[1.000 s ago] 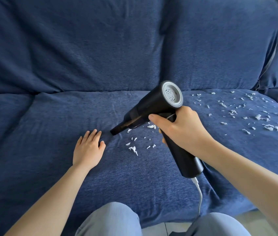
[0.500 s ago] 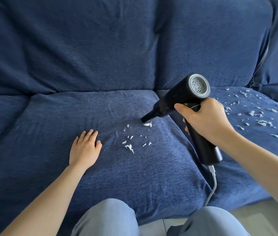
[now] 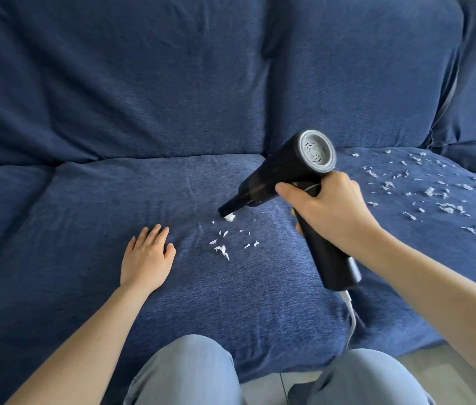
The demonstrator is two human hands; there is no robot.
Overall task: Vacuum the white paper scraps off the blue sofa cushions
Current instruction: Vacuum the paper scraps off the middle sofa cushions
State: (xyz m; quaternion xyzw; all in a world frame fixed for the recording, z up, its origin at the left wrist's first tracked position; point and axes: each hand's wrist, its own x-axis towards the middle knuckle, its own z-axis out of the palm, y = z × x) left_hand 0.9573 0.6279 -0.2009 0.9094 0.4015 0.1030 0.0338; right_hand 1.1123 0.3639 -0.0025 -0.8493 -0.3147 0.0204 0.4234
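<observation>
My right hand [image 3: 328,210] grips the handle of a black handheld vacuum [image 3: 283,168] with a grey vented rear cap. Its narrow nozzle tip [image 3: 222,211] touches the middle seat cushion [image 3: 85,217], right against a white paper scrap [image 3: 229,217]. A small cluster of white scraps [image 3: 222,249] lies just in front of the nozzle. Many more scraps [image 3: 435,194] are scattered over the right cushion. My left hand [image 3: 147,255] lies flat, palm down, on the cushion to the left of the cluster, holding nothing.
A white cord [image 3: 352,317] hangs from the bottom of the vacuum's handle over the sofa's front edge. My knees in light blue trousers [image 3: 184,372] are at the bottom. The blue back cushions [image 3: 143,83] rise behind the seat. Grey floor [image 3: 450,372] shows at lower right.
The vacuum's nozzle swung right from near my left hand, then came down onto a scrap at the top of the cluster. My left hand stayed flat in place.
</observation>
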